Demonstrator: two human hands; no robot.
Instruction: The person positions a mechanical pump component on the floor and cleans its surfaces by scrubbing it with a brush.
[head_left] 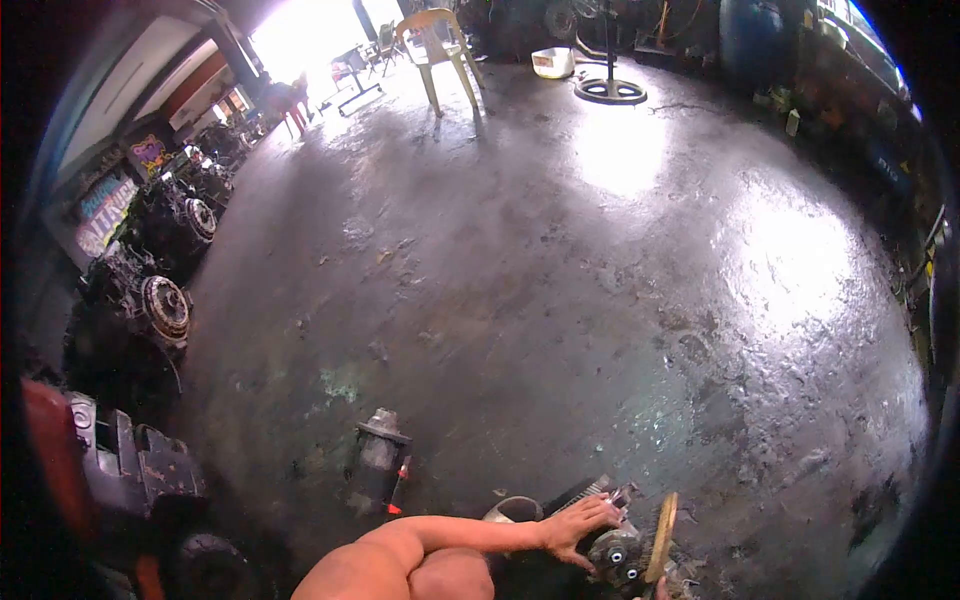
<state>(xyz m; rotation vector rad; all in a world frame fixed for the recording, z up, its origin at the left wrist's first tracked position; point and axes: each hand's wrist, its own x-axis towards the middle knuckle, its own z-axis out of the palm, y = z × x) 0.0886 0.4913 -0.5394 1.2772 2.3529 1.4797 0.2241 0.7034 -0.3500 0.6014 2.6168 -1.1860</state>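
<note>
My left hand [583,525] reaches across the bottom of the head view, its fingers and thumb around the top of a greasy metal machine part [615,555]. Two bright round bolts or studs show on the part's face. Only a little of my right hand [661,590] shows at the bottom edge, against the lower end of a flat yellowish wooden stick [664,530]. The stick stands nearly upright beside the metal part. What the right fingers do is mostly hidden. Behind my left hand lie a ribbed dark piece [580,494] and a rounded metal piece [513,510].
A dark cylindrical motor-like part [380,455] stands on the grimy floor [480,300] ahead of my left arm. Machinery [140,460] and wheel-like parts [166,308] line the left. A plastic chair [440,55], a white container [553,63] and a round-based stand [610,91] are farther off.
</note>
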